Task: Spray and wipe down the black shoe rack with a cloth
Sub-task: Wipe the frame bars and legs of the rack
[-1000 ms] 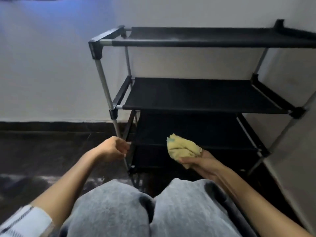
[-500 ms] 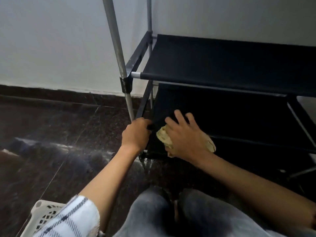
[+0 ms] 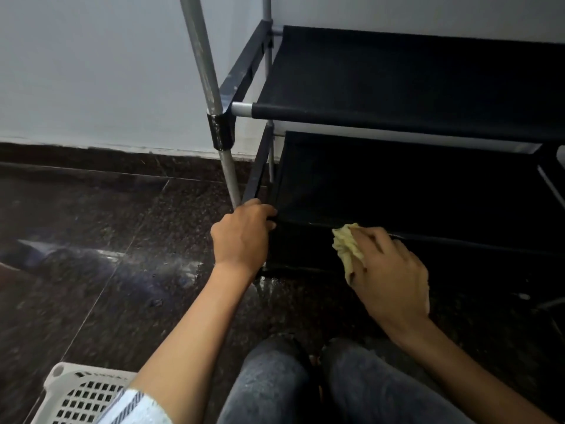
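The black shoe rack (image 3: 397,84) stands against a pale wall, with black fabric shelves and grey metal poles. My left hand (image 3: 241,237) grips the front left corner of the lowest shelf, at the foot of the front pole. My right hand (image 3: 388,270) presses a crumpled yellow cloth (image 3: 347,247) against the front edge of that lowest shelf, to the right of my left hand. Most of the cloth is hidden under my palm. No spray bottle is in view.
A dark speckled stone floor (image 3: 107,240) spreads to the left, with a glossy streak near the rack's foot. A white perforated plastic basket (image 3: 76,396) sits at the bottom left by my sleeve. My knees in grey trousers (image 3: 275,384) are at the bottom centre.
My view dropped from the whole rack to its lower shelves. My left hand took hold of the bottom corner. My right hand brought the cloth down and slid it right along the lowest shelf's front edge.
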